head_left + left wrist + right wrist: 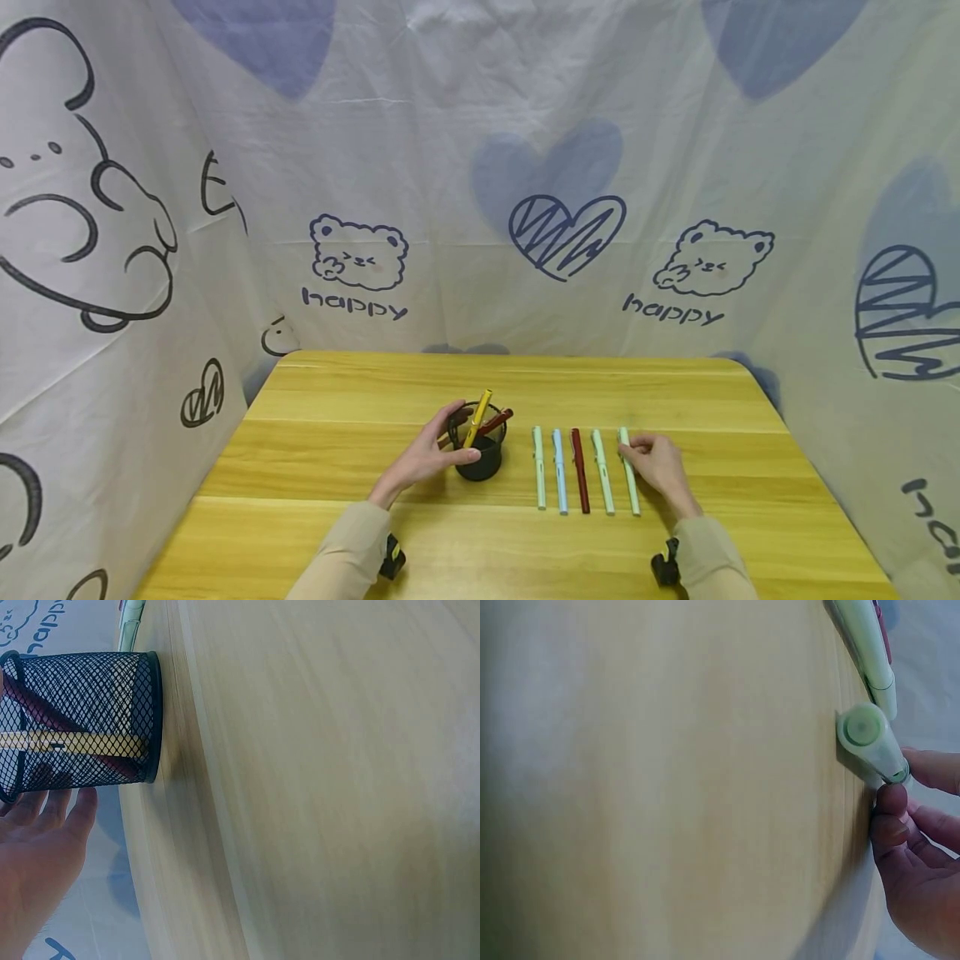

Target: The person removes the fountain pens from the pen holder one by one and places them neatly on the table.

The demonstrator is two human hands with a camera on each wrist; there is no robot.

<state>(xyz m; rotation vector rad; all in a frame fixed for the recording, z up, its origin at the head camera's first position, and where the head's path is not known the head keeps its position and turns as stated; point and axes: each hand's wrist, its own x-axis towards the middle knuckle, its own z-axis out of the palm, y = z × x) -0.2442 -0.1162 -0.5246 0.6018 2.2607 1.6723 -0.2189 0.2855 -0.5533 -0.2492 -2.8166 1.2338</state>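
lower centre, my left hand (424,457) wraps the mesh cup (482,468). lower right, my right hand (661,461) seemingly pinches the rightmost pen (632,488); a loose pinch could let it slip.

Low in the head view, the table (517,554) lies before the cloth (450,329). At lower middle the cup (480,463) stands on it, two pens (478,419) inside, the left hand (426,454) round its left side. Right of the cup, five pens (581,471) lie side by side, the right hand (662,464) at the rightmost pen (633,492)
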